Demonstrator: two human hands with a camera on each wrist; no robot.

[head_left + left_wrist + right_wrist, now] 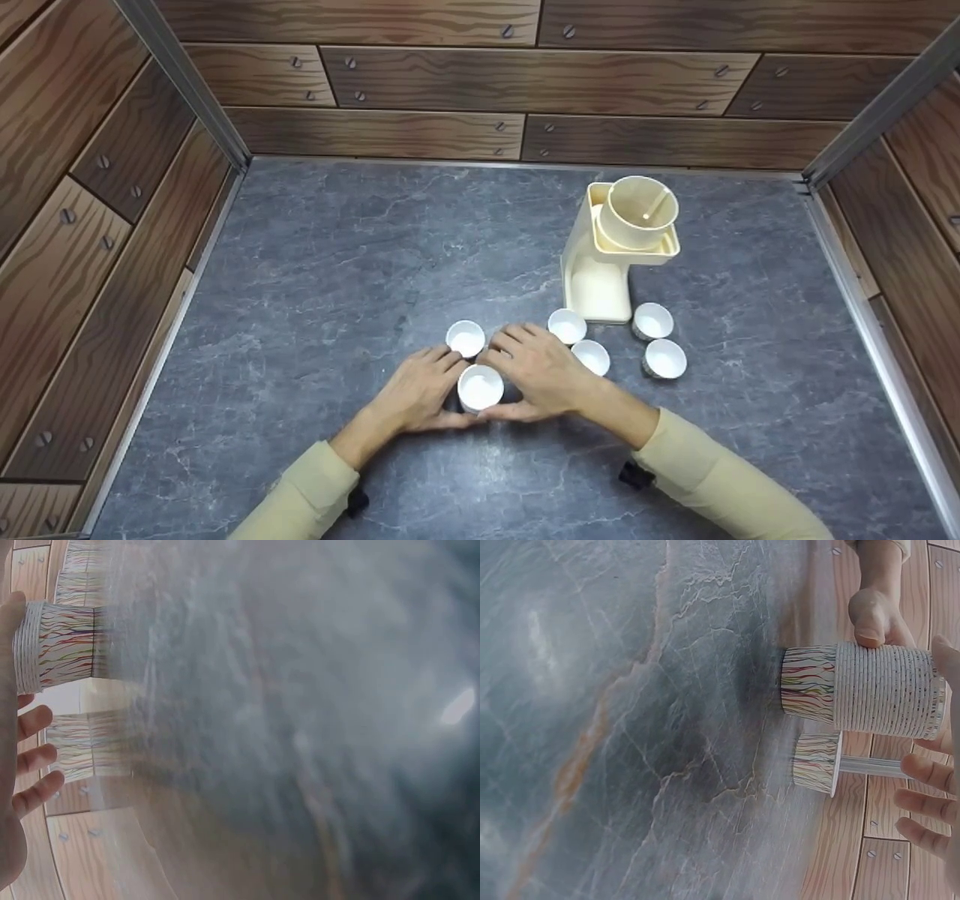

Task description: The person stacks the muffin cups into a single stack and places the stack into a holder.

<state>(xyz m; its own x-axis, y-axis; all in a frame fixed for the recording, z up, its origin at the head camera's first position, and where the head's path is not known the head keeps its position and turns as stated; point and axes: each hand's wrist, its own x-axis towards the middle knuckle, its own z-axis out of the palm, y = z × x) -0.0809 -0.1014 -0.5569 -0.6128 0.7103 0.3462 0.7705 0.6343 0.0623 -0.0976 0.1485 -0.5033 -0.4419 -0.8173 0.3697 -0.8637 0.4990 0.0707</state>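
Observation:
A tall stack of white paper cups point(480, 388), nested with their rims layered, stands on the grey marbled table between my two hands. Thin coloured lines pattern its lowest cup in the right wrist view. My left hand point(422, 391) holds the stack's left side, thumb at the near side. From the right, my right hand point(536, 373) holds the same stack, its thumb meeting the left one in front. Just behind stands a single paper cup point(466, 339). Two more, a farther cup point(567, 326) and a nearer cup point(592, 358), are beside my right hand, which partly hides the nearer one.
A cream-coloured machine-like stand point(598, 289) with an open round container point(641, 214) on top rises at the back right. Right of its base are a paper cup point(652, 321) and another cup point(665, 359). Wood-patterned walls point(480, 79) border the table.

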